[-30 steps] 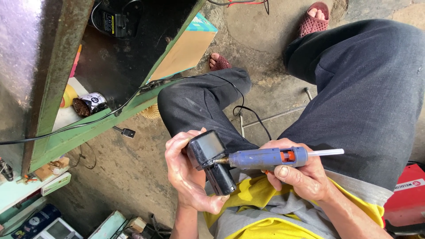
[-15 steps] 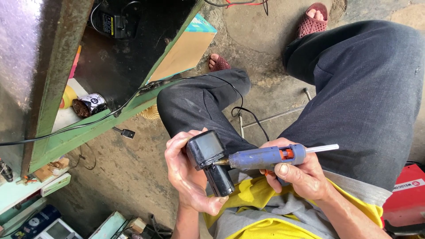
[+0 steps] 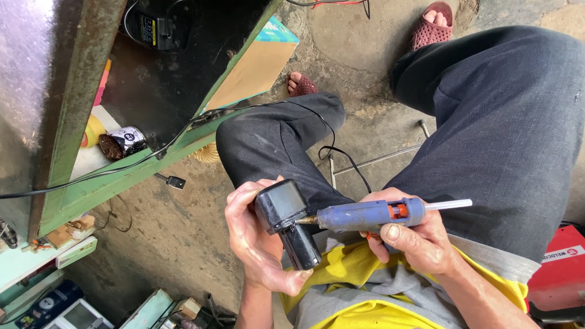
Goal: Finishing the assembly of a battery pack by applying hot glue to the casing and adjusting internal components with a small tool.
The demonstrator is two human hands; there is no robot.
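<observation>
Low in the middle of the frame, the left hand (image 3: 259, 244) is clenched around a black battery pack (image 3: 286, 222), fingers wrapped over its upper end and the thumb under its lower end. The pack sits tilted, just above the person's lap. The right hand (image 3: 414, 234) grasps a blue glue gun (image 3: 365, 214) that lies nearly level, its brass nozzle touching the right side of the pack. An orange trigger part shows on the gun's body, and a clear glue stick (image 3: 448, 205) pokes out of its rear toward the right. A black cord (image 3: 341, 158) loops from the gun up over the left knee.

The person sits in dark trousers (image 3: 499, 122) and a yellow and grey shirt (image 3: 365, 292), with red sandals (image 3: 429, 27) on both feet at the top of the frame. A green workbench (image 3: 122, 176) fills the upper left, with a black wire running along its edge. A red case (image 3: 563, 268) sits at the right edge, and the concrete floor (image 3: 170, 231) lies below the bench.
</observation>
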